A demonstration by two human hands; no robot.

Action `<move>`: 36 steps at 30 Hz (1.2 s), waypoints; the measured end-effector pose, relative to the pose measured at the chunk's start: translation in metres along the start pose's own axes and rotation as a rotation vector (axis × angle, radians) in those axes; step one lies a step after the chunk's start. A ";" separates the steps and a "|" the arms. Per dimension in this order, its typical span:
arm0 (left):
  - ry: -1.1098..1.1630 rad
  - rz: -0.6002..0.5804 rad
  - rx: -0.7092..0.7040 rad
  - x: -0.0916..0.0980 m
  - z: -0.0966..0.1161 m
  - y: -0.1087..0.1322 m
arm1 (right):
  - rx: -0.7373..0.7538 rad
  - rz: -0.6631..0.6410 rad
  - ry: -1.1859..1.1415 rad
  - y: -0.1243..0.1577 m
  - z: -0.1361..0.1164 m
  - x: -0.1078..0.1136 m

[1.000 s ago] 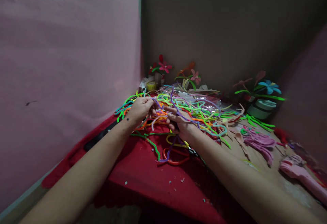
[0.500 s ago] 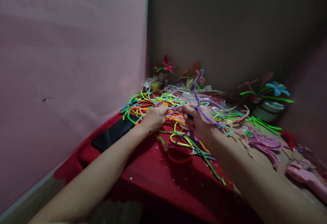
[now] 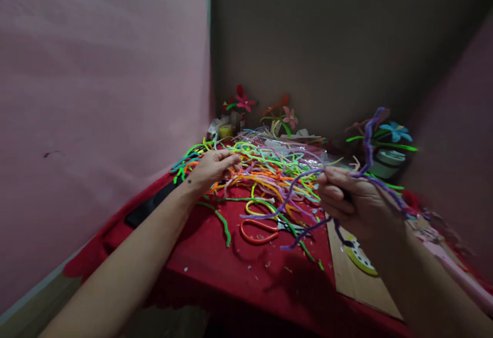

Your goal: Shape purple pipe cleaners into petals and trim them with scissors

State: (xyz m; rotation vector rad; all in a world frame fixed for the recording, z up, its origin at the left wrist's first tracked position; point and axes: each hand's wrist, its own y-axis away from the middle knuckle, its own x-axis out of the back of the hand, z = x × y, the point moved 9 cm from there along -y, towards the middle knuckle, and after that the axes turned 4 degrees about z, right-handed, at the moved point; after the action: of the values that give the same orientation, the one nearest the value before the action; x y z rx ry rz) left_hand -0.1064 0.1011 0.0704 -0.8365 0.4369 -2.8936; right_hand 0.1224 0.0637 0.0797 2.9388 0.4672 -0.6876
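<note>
The right hand (image 3: pixel 356 194) pinches purple pipe cleaners (image 3: pixel 368 147) above the table (image 3: pixel 215 263), seemingly gathered midway, their ends loose. The left hand (image 3: pixel 211 168) hovers by the unworked pile (image 3: pixel 265 176); I cannot tell its grip

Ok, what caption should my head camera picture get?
Right hand holding fuzzy purple pipe cleaners, left hand by a tangled, multicolored pipe-cleaner pile on red cloth.
</note>
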 end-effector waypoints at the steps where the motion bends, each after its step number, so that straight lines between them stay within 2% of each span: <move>1: 0.062 -0.058 -0.009 -0.009 0.016 0.007 | -0.040 -0.022 -0.004 0.000 0.008 -0.003; 3: 0.384 -0.281 -0.035 -0.038 0.052 0.027 | -0.079 -0.056 -0.016 0.000 0.019 -0.010; 4: 0.487 -0.402 -0.030 -0.054 0.067 0.039 | -0.091 -0.065 -0.028 0.000 0.023 -0.013; 5: 0.556 -0.473 -0.023 -0.067 0.078 0.050 | -0.093 -0.066 -0.044 0.000 0.025 -0.015; 7: 0.646 -0.576 0.070 -0.087 0.085 0.066 | -0.097 -0.048 -0.081 -0.003 0.029 -0.014; 9: 0.741 -0.594 0.221 -0.099 0.077 0.074 | -0.107 -0.009 -0.130 -0.007 0.032 -0.005; 10: 0.751 -0.556 0.269 -0.099 0.070 0.074 | -0.116 0.015 -0.165 -0.009 0.033 0.002; 12: 0.682 -0.347 0.266 -0.086 0.055 0.064 | -0.132 0.081 -0.272 -0.013 0.037 0.017; 15: 0.334 0.155 0.065 -0.043 0.046 0.049 | -0.208 0.169 -0.374 -0.013 0.051 0.029; 16: 0.195 0.270 -0.018 -0.036 0.050 0.049 | -0.237 0.179 -0.367 -0.011 0.057 0.028; 17: 0.068 0.322 -0.098 -0.036 0.056 0.050 | -0.260 0.167 -0.345 -0.009 0.063 0.024; 18: -0.038 0.301 -0.168 -0.044 0.061 0.050 | -0.271 0.146 -0.318 -0.007 0.068 0.019; 21: -0.229 0.016 -0.331 -0.092 0.072 0.055 | -0.207 0.068 -0.251 -0.004 0.078 0.004; 22: -0.265 -0.063 -0.360 -0.105 0.074 0.059 | -0.158 0.071 -0.242 -0.005 0.077 0.003; 24: -0.255 -0.151 -0.336 -0.119 0.075 0.062 | -0.068 0.122 -0.275 -0.008 0.072 0.008; 27: -0.082 -0.243 -0.172 -0.124 0.070 0.062 | 0.013 0.216 -0.367 -0.016 0.055 0.024; 29: -0.016 -0.331 -0.122 -0.126 0.069 0.066 | 0.031 0.255 -0.400 -0.021 0.038 0.039; 32: -0.070 -0.486 -0.175 -0.127 0.070 0.075 | -0.039 0.293 -0.500 -0.027 0.019 0.064; 34: -0.146 -0.585 -0.212 -0.124 0.067 0.077 | 0.008 0.313 -0.572 -0.029 0.004 0.082; 35: -0.181 -0.594 -0.229 -0.119 0.066 0.073 | 0.023 0.331 -0.603 -0.030 0.001 0.090; 36: -0.205 -0.548 -0.236 -0.111 0.064 0.062 | 0.033 0.338 -0.631 -0.031 0.000 0.095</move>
State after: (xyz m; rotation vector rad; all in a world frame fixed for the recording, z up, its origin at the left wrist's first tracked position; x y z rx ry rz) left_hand 0.0224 0.0448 0.0474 -1.4820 0.6190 -3.2202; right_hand 0.1941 0.1194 0.0370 2.5182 -0.0969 -1.4771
